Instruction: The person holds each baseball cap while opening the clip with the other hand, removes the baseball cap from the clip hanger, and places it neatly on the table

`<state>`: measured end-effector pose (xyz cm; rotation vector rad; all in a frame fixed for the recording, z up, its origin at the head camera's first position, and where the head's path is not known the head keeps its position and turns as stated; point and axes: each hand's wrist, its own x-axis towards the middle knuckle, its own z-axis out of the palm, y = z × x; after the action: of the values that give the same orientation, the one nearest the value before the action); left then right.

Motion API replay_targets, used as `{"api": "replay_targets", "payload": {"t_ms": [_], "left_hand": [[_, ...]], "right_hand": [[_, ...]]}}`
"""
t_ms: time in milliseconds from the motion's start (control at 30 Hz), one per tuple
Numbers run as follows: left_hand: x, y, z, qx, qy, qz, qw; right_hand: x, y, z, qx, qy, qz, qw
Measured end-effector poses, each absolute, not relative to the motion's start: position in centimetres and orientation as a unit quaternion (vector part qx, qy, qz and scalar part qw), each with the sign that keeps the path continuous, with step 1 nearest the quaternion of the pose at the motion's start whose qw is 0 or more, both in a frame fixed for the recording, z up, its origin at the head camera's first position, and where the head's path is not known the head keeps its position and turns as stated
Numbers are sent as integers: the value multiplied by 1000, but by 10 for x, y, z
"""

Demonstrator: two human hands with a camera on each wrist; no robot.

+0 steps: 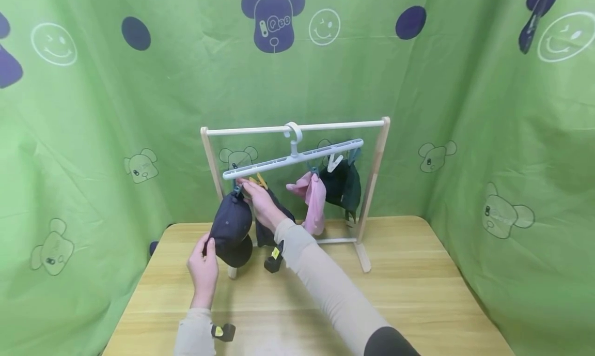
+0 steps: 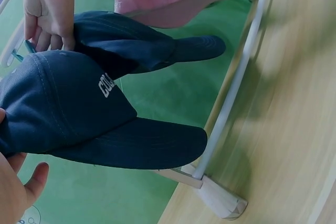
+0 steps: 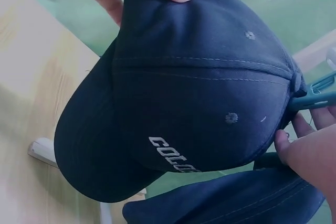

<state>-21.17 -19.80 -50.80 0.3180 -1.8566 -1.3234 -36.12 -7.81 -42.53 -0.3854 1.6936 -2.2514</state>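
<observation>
In the head view a navy baseball cap (image 1: 231, 224) with white lettering hangs, brim down, from a teal clip (image 1: 237, 190) at the low left end of a pale hanger (image 1: 293, 160). My left hand (image 1: 203, 265) pinches the side of its crown, thumb on the outside. My right hand (image 1: 262, 203) is at the top of the cap beside the clip. In the right wrist view its fingertips (image 3: 283, 148) are right at the crown's edge, below the teal clip (image 3: 315, 94); I cannot tell whether they pinch anything. A second dark cap (image 2: 126, 43) hangs close behind.
The hanger hooks over the rail of a wooden rack (image 1: 374, 180) and tilts down to the left. Along it are a yellow clip (image 1: 262, 180), a pink cap (image 1: 315, 201), a white clip (image 1: 334, 163) and a dark green cap (image 1: 344, 185). The rack stands on a wooden table (image 1: 418, 294) before green curtains.
</observation>
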Motion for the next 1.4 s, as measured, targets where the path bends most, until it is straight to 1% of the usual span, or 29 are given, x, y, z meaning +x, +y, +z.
{"api": "replay_targets", "payload": {"t_ms": [567, 767, 967, 1233, 1400], "left_hand": [[-211, -200, -506, 136, -724, -548, 396], [-214, -202, -497, 155, -700, -575, 394], [-216, -203, -490, 166, -683, -593, 392], [-219, -203, -490, 185, -669, -610, 383], [-218, -202, -487, 178, -664, -616, 386]], "right_hand": [[-363, -72, -420, -146, 593, -768, 192], [-364, -69, -418, -155, 590, -763, 213], [-366, -68, -417, -163, 599, -753, 217], [-366, -67, -418, -161, 598, -754, 219], [-366, -65, -417, -158, 593, -757, 222]]}}
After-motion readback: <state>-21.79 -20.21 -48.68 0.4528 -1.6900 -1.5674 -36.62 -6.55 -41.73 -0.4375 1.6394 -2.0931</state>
